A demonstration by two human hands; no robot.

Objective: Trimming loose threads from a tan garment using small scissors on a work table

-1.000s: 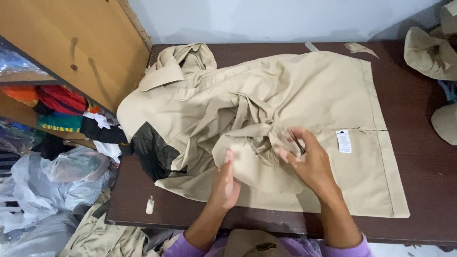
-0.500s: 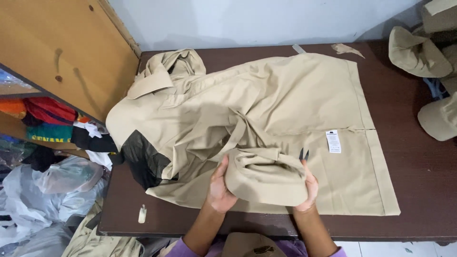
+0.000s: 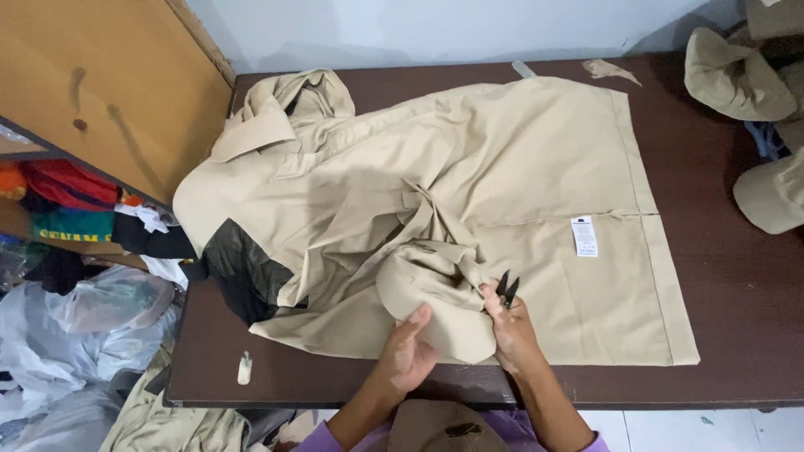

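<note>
2 hands (image 3: 456, 339) around beige garment's (image 3: 435, 293) bunched fold.

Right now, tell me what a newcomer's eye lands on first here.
The big beige garment spread across the dark brown table dominates the view. At its near edge, the left hand and right hand gather a bunched fold, with small black snips in the right hand's grip. More beige pieces are piled at the far right corner.
</note>
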